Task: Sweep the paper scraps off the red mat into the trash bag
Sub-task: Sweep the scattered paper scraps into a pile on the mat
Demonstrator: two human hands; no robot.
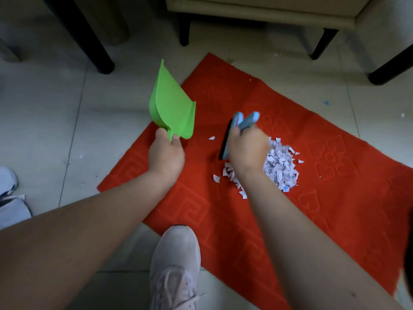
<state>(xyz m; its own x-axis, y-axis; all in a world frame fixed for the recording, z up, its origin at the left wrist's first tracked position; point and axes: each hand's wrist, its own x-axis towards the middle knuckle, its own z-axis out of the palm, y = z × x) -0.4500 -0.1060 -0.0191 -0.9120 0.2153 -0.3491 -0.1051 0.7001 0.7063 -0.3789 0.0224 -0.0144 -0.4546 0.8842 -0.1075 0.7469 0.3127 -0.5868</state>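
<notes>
Left hand [166,153] grips green dustpan [171,106], raised left of scrap pile [279,166]; right hand [247,151] grips brush [237,128]. Risk: hard strokes scatter scraps off red mat [335,153].

view: single head-worn wide-angle camera | facing: looking forward and steeply down over both forearms | range: sitting close above the pale tiled floor [107,121] and the embossed red rectangular mat [335,198] | edges: taking in dark furniture legs [89,41] at top, a grey laced sneaker [175,265] at bottom | overlap: no second view sharing the scene
</notes>
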